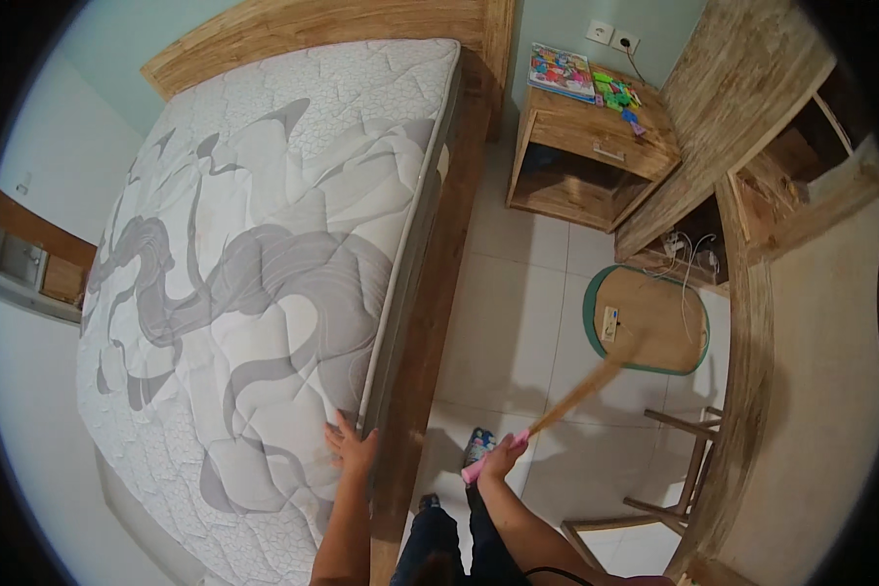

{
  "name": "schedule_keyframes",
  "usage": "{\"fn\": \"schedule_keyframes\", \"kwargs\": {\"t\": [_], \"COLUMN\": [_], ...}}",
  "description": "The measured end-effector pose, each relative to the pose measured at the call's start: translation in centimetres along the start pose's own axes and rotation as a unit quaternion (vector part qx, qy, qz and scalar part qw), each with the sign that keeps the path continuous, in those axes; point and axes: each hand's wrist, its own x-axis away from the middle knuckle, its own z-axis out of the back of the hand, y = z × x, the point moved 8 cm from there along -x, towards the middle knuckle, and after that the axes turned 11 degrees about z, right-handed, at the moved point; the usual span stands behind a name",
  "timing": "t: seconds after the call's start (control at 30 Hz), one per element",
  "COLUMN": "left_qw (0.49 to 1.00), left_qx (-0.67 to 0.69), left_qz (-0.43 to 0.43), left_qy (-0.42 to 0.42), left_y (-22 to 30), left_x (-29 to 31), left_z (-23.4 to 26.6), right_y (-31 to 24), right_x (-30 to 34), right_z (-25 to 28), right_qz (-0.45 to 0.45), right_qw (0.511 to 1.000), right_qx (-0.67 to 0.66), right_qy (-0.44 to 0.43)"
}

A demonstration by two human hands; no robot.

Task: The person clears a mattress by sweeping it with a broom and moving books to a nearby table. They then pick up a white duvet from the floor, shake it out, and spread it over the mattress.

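My left hand lies on the near right corner of the bare mattress, fingers spread, with nothing in it. The mattress is white with grey swirls and sits in a wooden bed frame. In my right hand is the pink handle of a stick broom, fingers wrapped round it. Its thin brown bristles point away to the right over the floor, and their far end is blurred. The broom is apart from the mattress.
A wooden nightstand bears magazines and colourful toy blocks. On the tiled floor lies a green-rimmed oval panel with a power strip on it. Loose white cables hang nearby. Wooden chair legs stand at right.
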Motion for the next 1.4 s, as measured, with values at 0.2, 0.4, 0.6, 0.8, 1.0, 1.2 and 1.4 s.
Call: {"fn": "schedule_keyframes", "kwargs": {"t": [0.2, 0.4, 0.6, 0.8, 1.0, 1.2, 1.4], "left_qw": [1.000, 0.996, 0.991, 0.982, 0.980, 0.997, 0.988], "left_qx": [-0.005, -0.016, -0.009, -0.044, -0.025, -0.071, -0.131], "left_qz": [-0.014, -0.084, -0.124, -0.183, -0.194, -0.035, 0.062], "left_qy": [0.000, 0.020, 0.038, 0.034, 0.027, -0.026, -0.050], "left_y": [7.7, 18.9, 28.1, 37.3, 45.5, 47.5, 47.6], "left_x": [0.0, -3.0, -6.9, -9.4, -12.5, -16.6, -17.5], "left_z": [-0.4, -0.5, 0.4, 0.5, -1.1, -3.3, -5.1], "right_y": [-11.0, -10.9, -12.5, -21.6, -25.5, -30.1, -37.6], "right_x": [-3.5, -5.5, -7.9, -9.3, -15.4, -17.7, -27.1], "right_z": [-14.5, -23.2, -18.4, -30.5, -39.4, -36.6, -48.0], "right_qz": [0.038, -0.072, -0.113, -0.012, -0.052, 0.055, 0.163], "right_qw": [0.955, 0.865, 0.973, 0.935, 0.901, 0.947, 0.923], "right_qx": [-0.036, -0.040, -0.046, -0.041, -0.072, 0.002, 0.038], "right_qy": [-0.291, -0.495, -0.197, -0.352, -0.424, -0.317, -0.348]}}
